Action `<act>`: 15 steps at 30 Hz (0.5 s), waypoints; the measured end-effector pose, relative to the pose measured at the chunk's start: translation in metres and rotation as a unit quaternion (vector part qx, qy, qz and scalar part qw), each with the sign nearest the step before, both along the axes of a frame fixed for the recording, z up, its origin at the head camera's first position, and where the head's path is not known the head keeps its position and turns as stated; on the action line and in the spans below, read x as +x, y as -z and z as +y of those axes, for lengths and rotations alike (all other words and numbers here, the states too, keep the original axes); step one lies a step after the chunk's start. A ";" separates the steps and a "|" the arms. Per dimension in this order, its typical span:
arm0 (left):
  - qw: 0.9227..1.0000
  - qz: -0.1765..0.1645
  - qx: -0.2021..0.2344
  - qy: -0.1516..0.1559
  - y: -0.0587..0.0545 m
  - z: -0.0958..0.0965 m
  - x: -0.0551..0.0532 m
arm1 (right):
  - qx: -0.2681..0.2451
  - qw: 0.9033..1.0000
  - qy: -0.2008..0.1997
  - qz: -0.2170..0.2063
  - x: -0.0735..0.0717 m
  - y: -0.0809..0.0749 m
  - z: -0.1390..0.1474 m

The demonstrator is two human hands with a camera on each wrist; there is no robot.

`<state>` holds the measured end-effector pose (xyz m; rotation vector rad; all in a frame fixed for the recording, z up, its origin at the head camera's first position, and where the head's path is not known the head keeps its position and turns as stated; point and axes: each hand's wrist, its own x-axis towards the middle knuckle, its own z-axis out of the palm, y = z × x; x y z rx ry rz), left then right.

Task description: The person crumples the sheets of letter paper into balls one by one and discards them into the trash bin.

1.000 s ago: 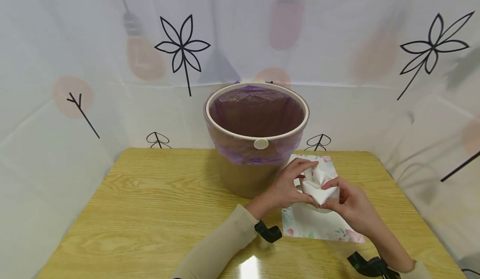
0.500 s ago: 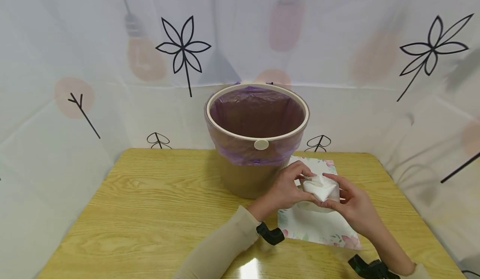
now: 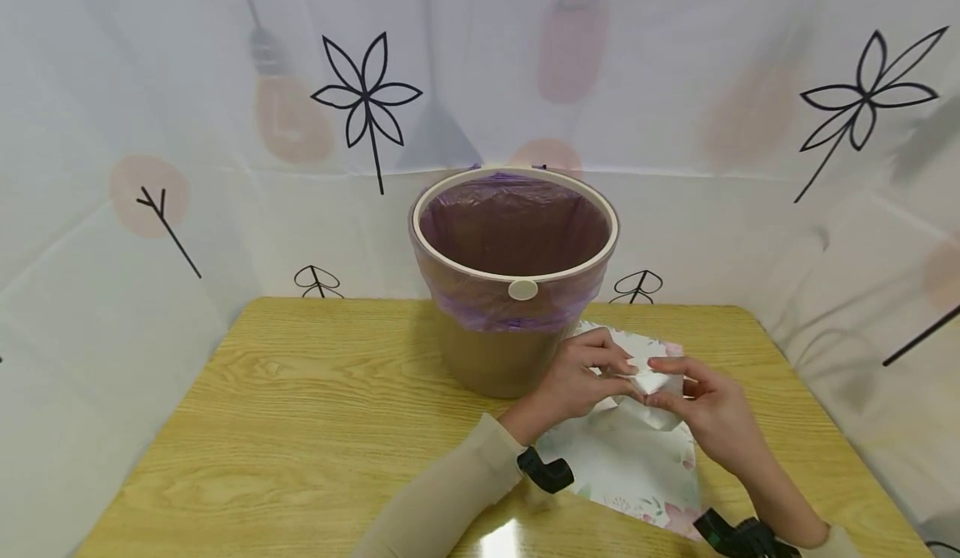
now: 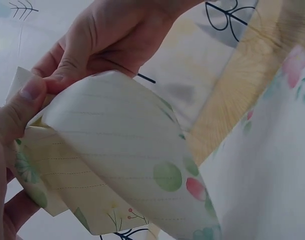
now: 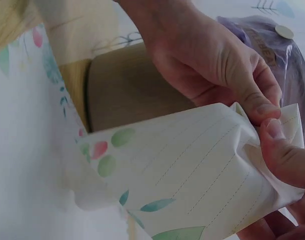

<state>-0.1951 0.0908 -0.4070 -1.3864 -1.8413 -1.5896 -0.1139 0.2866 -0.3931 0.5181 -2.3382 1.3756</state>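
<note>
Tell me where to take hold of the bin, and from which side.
Likely the left of the pale rim, from above and the left: the bin stands upright, mouth open, so that edge is exposed, while the left hand, right hand and floral paper crowd its near right side.

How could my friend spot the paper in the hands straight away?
Find the wooden table, then the trash bin with the purple liner. Near its right side, the left hand and right hand pinch a dash-lined paper. Unlike the flower-bordered sheet spread beneath, it's folded and bunched between fingers.
</note>
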 end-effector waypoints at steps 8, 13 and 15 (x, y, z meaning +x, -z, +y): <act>0.998 0.028 -0.035 -0.045 -0.007 -0.001 -0.003 | -0.030 0.999 0.008 0.023 -0.004 -0.008 0.001; 0.996 0.032 -0.071 -0.052 -0.009 -0.003 -0.002 | -0.065 0.997 0.004 0.030 -0.003 -0.011 0.005; 0.995 0.031 -0.093 -0.035 -0.011 -0.006 -0.001 | -0.092 0.995 0.001 0.034 -0.003 -0.011 0.005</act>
